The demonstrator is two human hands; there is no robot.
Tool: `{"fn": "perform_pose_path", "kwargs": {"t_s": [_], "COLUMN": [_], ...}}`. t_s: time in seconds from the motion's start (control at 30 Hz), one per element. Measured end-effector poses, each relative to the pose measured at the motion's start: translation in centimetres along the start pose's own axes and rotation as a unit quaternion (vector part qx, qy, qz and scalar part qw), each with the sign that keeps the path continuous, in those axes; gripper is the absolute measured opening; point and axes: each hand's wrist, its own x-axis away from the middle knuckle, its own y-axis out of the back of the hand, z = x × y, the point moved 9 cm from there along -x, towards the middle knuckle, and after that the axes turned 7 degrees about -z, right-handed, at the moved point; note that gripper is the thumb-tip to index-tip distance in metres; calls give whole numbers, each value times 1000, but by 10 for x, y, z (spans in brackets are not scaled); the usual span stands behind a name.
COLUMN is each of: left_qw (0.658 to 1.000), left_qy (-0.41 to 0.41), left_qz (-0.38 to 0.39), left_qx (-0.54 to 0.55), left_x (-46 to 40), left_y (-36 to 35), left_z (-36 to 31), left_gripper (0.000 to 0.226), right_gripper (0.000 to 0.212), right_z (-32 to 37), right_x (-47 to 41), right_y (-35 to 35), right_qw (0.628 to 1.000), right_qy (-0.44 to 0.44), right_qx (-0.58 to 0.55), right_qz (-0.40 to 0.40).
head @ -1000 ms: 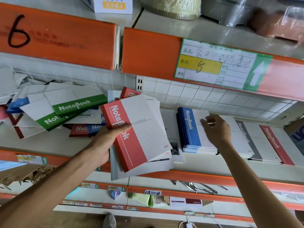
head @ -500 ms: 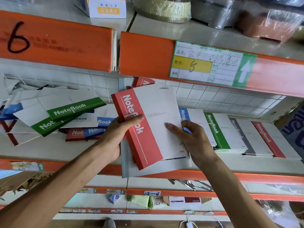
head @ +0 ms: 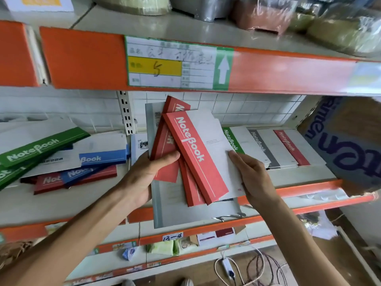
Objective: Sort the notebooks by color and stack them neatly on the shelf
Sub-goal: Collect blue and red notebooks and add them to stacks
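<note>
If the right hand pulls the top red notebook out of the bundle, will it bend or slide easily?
The top red notebook looks thin and soft-covered, so it will probably flex a little. Its cover seems smooth and it already lies fanned askew, so it likely slides easily. The left hand pinches only the bundle's left edge, so the others may shift.

Notebook piles (head: 61,162) on shelf (head: 68,201)

Matt paper notebooks (head: 198,159), glossy orange metal shelf edge (head: 82,60), crinkled plastic wrapping (head: 340,27)
</note>
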Motion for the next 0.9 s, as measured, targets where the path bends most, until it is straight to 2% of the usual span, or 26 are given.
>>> {"fn": "perform_pose_path", "kwargs": {"t_s": [0.13,0.27,0.4,0.5,0.57,0.67,0.77,0.83,0.9], "left_qw": [1000,1000,1000,999,999,999,1000,999,999], "left_qy": [-15,-16,-17,-31,-40,-31,-14,-9,-7], "left_qz": [17,24,22,9,5,-4,-4,2,4], "left_qx": [-19,-10,2,-8,-14,-20,-26,-32,-30], "left_x": [-2,-4,-1,-1,-1,-4,-10,-14,-19], "left_y": [-21,-45,-71,-82,-87,-89,-89,-91,-92], "left_z": [3,7,16,21,22,26,29,28,26], "left_gripper": [58,32,18,20,21,24,29,33,26], "right_gripper": [63,64,69,74,63,60,45,53,61], "right_z": [12,15,5,-12,-24,-35,-38,-38,-37], "right_x": [3,1,-7,-15,-18,-19,-22,-24,-25], "right_y": [29,57,89,124,147,174,189,194,198], "right_qw": [988,977,984,989,989,986,982,981,980], "right_qy": [97,125,105,55,27,7,-4,-8,-10], "right_qx": [101,142,89,31,2,-20,-32,-37,-33], "right_qz": [-70,-99,-113,-137,-148,-167,-187,-188,-197]}}
